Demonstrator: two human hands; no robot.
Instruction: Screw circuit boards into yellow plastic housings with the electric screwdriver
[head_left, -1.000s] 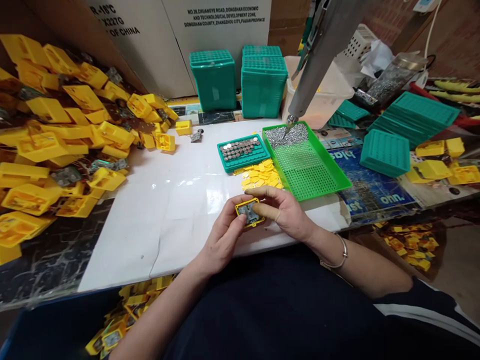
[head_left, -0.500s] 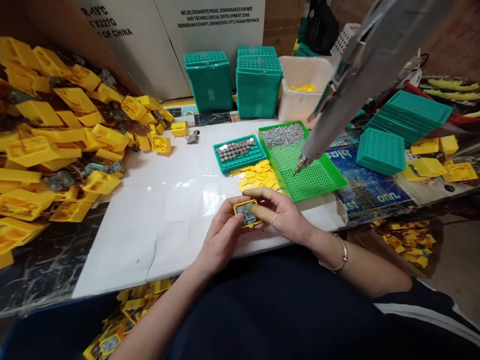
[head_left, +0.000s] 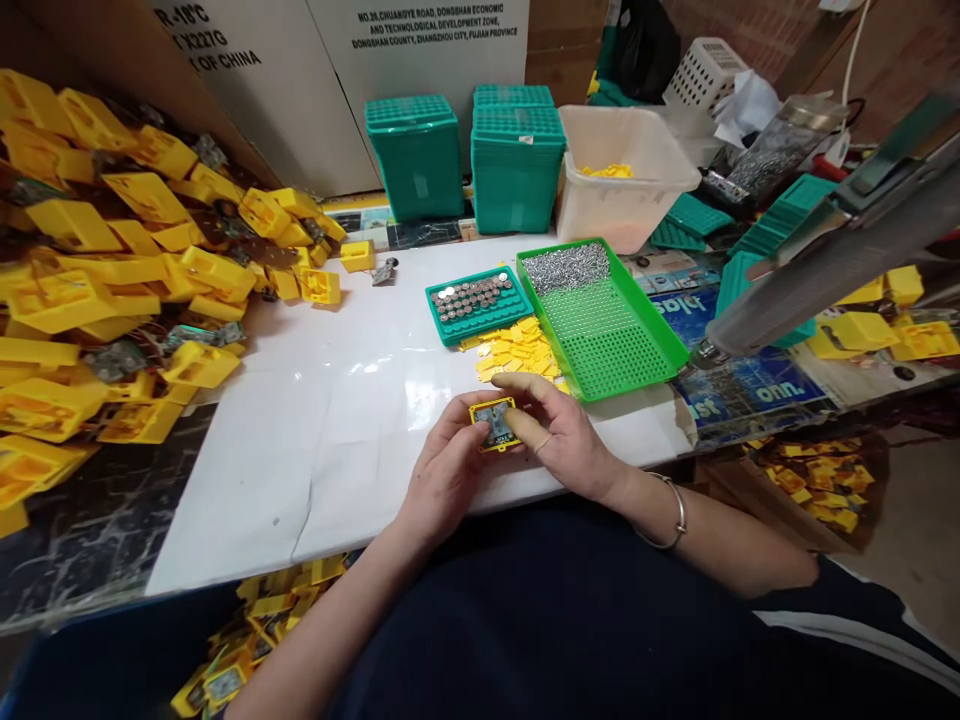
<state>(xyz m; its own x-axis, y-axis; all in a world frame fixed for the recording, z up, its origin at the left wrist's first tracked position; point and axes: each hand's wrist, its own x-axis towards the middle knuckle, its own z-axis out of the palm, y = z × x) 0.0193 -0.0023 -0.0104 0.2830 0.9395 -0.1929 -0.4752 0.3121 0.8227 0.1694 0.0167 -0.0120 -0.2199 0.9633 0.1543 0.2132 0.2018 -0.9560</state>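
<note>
Over the near edge of the white worktop [head_left: 352, 400], we see the left hand [head_left: 442, 465] and right hand [head_left: 574, 445] both curled closed on a small yellow case [head_left: 490, 404], squarish, with a small tab on its rim and a greyish circuit board [head_left: 495, 420] inside, partly covered by fingers. A grey tool [head_left: 810, 270] slants in at right. Beyond our hands lie flat yellow pieces [head_left: 517, 350], a green perforated tray [head_left: 622, 340] with silvery parts [head_left: 570, 268], and a teal tray [head_left: 487, 325] of round discs [head_left: 476, 295]. Yellow housings [head_left: 112, 280] heap leftward; farther back we find teal stacks [head_left: 416, 165], a pale tub [head_left: 637, 200] and a printed carton [head_left: 435, 90].
</note>
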